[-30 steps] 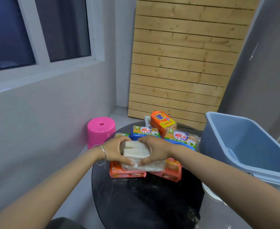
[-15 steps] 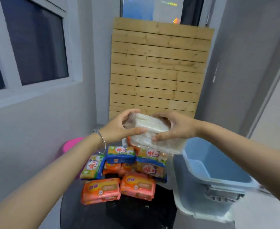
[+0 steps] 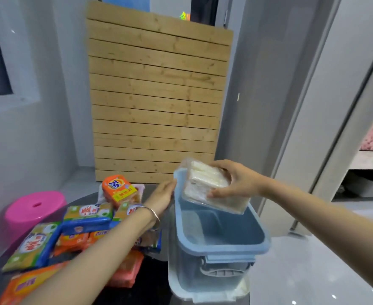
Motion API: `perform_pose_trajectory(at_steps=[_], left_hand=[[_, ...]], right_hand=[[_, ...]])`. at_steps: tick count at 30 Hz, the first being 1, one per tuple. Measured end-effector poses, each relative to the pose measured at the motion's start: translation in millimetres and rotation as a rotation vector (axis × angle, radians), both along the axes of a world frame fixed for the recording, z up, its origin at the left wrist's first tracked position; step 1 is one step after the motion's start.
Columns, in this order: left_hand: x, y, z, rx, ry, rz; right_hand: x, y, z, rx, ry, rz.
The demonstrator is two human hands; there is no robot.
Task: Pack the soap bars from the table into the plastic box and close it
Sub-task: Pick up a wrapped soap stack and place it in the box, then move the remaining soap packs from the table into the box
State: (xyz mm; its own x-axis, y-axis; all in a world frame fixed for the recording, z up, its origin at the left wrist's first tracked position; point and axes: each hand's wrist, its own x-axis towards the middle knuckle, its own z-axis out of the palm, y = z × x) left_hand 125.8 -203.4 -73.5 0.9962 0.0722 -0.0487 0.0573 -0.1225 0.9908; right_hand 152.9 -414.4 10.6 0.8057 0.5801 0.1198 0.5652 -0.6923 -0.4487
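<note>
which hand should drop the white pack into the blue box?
Right. The right hand already grips the white soap pack, tilted over the open blue box. The left hand is empty, beside the box's outer wall.

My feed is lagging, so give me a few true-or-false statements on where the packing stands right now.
1. The right hand holds the clear pack of white soap bars over the blue plastic box. True.
2. The box has its lid on. False: it is open on top.
3. The left hand grips an orange pack. False: it holds nothing, with its fingers near the box rim.
4. Wrapped soap packs remain on the table. True.
5. The pink stool stands on the table. False: it stands on the floor beside it.
</note>
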Motion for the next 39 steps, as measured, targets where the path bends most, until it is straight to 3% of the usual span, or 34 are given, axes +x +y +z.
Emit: perform_pose_trajectory(at_steps=[9, 14, 17, 23, 30, 37, 39], left_hand=[[16, -18, -27, -0.302, 0.063, -0.043], [24, -8, -36, -0.121, 0.004, -0.047], [27, 0, -39, -0.112, -0.003, -0.074], [29, 5, -39, -0.114, 0.000, -0.125], [20, 2, -32, -0.140, 0.009, -0.105], [3, 32, -20, -0.154, 0.029, -0.027], [-3, 55, -18, -0.082, -0.047, -0.014]], right_hand=[[62, 10, -73, -0.367, 0.013, -0.009], [88, 35, -101, -0.575, 0.029, -0.017], [94, 42, -115, -0.600, 0.056, -0.013], [93, 39, -131, -0.512, 0.109, -0.018], [92, 41, -108, -0.558, 0.209, -0.061], [55, 27, -39, -0.077, 0.150, -0.065], [38, 36, -24, 0.048, 0.101, -0.018]])
